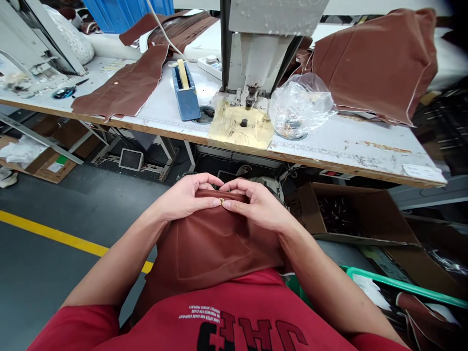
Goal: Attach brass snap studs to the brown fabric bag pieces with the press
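Note:
A brown leather piece (212,243) hangs over my lap, its top edge lifted in front of me. My left hand (185,197) is closed on that edge, thumb on the near face and fingers curled behind. My right hand (265,204) pinches the same edge from the other side, the thumbs nearly meeting. Between the thumb tips sits a small gold-coloured metal fitting (221,201), partly covered; I cannot tell whether it is fixed to the leather. Straight ahead on the worktable (336,151) stands a press machine (252,58), its lower die (243,123) surrounded by yellowish tape.
Right of the press lies a clear plastic bag (302,105) of small metal parts, beside stacked brown pieces (373,63). A blue tape dispenser (186,95) and another brown piece (122,87) lie to the left. A cardboard box (369,239) stands below the table's right side.

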Tool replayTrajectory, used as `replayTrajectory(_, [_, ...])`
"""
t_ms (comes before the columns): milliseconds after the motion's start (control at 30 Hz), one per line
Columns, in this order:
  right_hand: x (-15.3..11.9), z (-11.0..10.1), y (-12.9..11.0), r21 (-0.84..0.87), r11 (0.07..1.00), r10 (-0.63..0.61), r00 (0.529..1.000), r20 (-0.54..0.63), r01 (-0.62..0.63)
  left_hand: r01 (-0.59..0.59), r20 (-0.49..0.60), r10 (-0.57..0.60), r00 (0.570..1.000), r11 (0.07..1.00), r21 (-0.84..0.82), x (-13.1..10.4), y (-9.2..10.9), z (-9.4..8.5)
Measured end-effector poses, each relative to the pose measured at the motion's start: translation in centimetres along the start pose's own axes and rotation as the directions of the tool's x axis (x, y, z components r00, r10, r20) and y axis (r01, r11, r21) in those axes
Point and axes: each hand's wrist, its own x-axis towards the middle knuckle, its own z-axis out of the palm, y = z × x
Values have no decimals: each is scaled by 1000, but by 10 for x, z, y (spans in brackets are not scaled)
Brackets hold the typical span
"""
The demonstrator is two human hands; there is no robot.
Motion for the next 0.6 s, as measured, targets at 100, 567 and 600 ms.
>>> replayTrajectory(100, [-1,-1,1,-3,1000,22,1000,4,-22,6,10,-6,1000,1000,0,0,0,-1])
replayTrajectory(567, [-1,-2,7,158,984,60,993,106,-76,-3,51,3,999,1000,-4,-2,-4,-2])
replayTrajectory(600, [-1,-2,7,171,982,58,993,107,-76,0,57,1,998,1000,-6,-2,-4,-2])
